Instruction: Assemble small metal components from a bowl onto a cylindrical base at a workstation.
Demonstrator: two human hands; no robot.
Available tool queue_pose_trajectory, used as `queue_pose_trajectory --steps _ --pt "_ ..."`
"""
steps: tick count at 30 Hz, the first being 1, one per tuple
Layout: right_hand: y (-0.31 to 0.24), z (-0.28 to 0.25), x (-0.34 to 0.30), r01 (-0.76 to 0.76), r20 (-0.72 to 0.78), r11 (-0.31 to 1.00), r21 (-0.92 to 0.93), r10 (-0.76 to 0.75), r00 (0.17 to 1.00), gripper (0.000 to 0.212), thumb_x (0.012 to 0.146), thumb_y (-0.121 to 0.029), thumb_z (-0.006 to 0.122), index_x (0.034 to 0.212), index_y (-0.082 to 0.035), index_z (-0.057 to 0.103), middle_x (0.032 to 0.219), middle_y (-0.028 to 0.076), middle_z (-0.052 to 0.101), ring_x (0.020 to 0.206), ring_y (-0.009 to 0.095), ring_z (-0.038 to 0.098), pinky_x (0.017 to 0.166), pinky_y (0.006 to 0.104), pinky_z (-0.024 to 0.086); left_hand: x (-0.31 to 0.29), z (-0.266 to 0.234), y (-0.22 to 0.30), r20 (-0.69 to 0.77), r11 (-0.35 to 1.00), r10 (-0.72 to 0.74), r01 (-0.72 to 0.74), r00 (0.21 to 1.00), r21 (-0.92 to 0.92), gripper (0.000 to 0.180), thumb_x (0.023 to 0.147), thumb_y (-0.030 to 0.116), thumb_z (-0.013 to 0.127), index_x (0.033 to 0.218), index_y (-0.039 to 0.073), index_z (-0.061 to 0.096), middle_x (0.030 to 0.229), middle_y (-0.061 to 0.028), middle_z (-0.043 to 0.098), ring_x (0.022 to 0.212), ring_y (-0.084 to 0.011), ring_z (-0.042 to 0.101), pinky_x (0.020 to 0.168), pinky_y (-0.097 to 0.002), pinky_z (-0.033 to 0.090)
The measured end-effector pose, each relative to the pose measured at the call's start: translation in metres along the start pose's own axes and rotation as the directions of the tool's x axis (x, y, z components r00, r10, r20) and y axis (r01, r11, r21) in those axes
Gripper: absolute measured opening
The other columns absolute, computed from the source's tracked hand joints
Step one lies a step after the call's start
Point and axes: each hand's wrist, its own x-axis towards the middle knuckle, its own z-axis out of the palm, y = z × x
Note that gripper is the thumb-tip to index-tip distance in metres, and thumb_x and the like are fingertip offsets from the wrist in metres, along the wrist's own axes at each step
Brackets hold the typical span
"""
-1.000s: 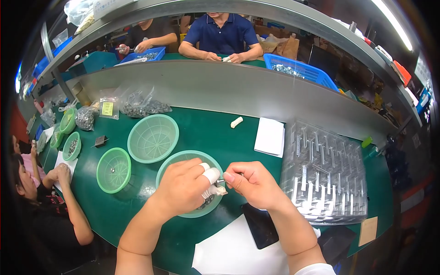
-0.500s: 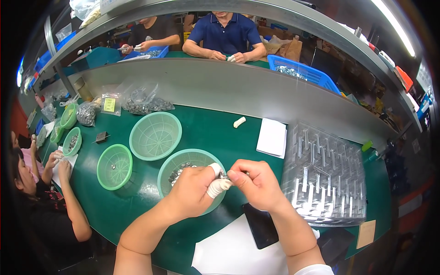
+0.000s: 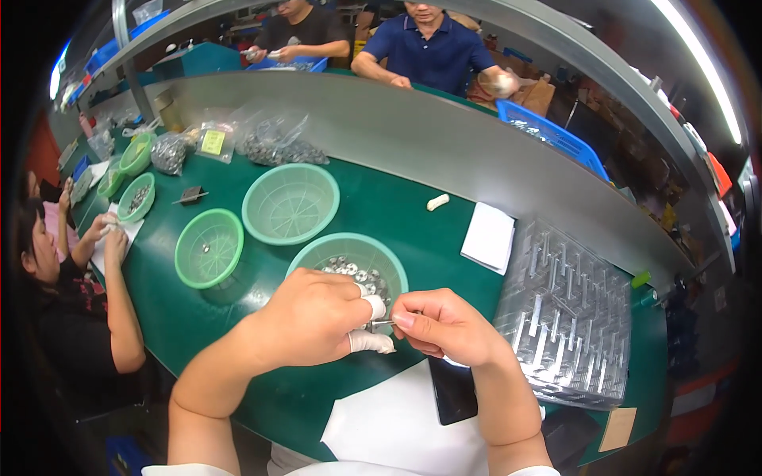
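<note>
Head view: an opposite co-worker's hand (image 3: 502, 83), earlier close to its pair, is now raised beside a blue basket (image 3: 578, 151). A thin metal rod (image 3: 384, 322) is pinched by right thumb and forefinger [right hand (image 3: 444, 325)] over the round green basket (image 3: 316, 252), where shiny metal discs (image 3: 371, 278) are heaped. The left hand (image 3: 317, 317) is curled, white-wrapped at the fingers; its hold cannot be told.

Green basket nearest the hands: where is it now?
Head view: the green plastic basket sits near centre, partly behind the left hand, right of a smaller green basket.
</note>
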Motion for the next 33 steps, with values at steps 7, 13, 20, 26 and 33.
queue_pose_trajectory --steps 7,13,20,26,33 --pt "0.004 0.016 0.007 -0.200 0.133 0.979 0.042 0.193 0.972 0.032 0.108 -0.027 0.051 0.087 -0.004 0.058 0.060 -0.004 0.046 0.052 0.005 0.038 0.047 0.0243 0.030 -0.011 -0.033 0.015 0.324 0.999 -0.043 0.035 0.945 0.030 0.042 0.082 0.043 0.077 0.071 0.007 0.058 0.065 -0.0091 0.063 0.067 -0.0316 0.067 0.059 -0.0436 0.053" --pt "0.016 0.032 0.010 -0.253 0.209 0.966 0.057 0.236 0.949 0.031 0.108 -0.028 0.052 0.089 -0.004 0.060 0.062 -0.003 0.049 0.054 0.005 0.042 0.049 0.0229 0.033 -0.028 -0.041 0.026 0.485 0.992 -0.087 0.030 0.870 0.124 0.024 0.086 0.027 0.068 0.077 0.006 0.063 0.067 -0.0101 0.066 0.066 -0.0312 0.068 0.058 -0.0429 0.054" --pt "0.008 0.069 -0.012 0.092 0.387 0.791 -0.604 0.191 0.902 0.019 0.101 -0.024 0.060 0.093 -0.007 0.063 0.056 0.012 0.052 0.049 0.025 0.054 0.049 0.0386 0.042 -0.067 -0.039 0.052 0.699 0.996 -0.054 0.089 0.713 -0.013 0.019 0.090 0.024 0.059 0.086 0.006 0.065 0.065 -0.0136 0.067 0.064 -0.0354 0.070 0.055 -0.0468 0.054" --pt "-0.010 0.100 -0.037 0.283 0.412 0.600 -0.748 0.085 0.907 0.014 0.095 -0.019 0.064 0.089 -0.007 0.060 0.058 0.011 0.058 0.053 0.034 0.061 0.048 0.0442 0.048 -0.093 -0.040 0.068 0.662 0.977 0.041 0.110 0.748 -0.185 0.024 0.093 0.029 0.058 0.081 0.008 0.059 0.065 -0.0137 0.065 0.064 -0.0336 0.069 0.051 -0.0474 0.052" --pt "-0.041 0.068 -0.064 0.042 0.013 0.209 -0.977 -0.136 0.991 0.017 0.087 -0.016 0.069 0.079 -0.007 0.058 0.058 0.010 0.059 0.051 0.033 0.061 0.047 0.0433 0.049 -0.145 -0.088 0.009 0.509 0.802 -0.287 0.494 0.812 -0.336 0.017 0.097 0.024 0.063 0.094 0.009 0.071 0.076 -0.0097 0.071 0.064 -0.0271 0.069 0.060 -0.0375 0.054"
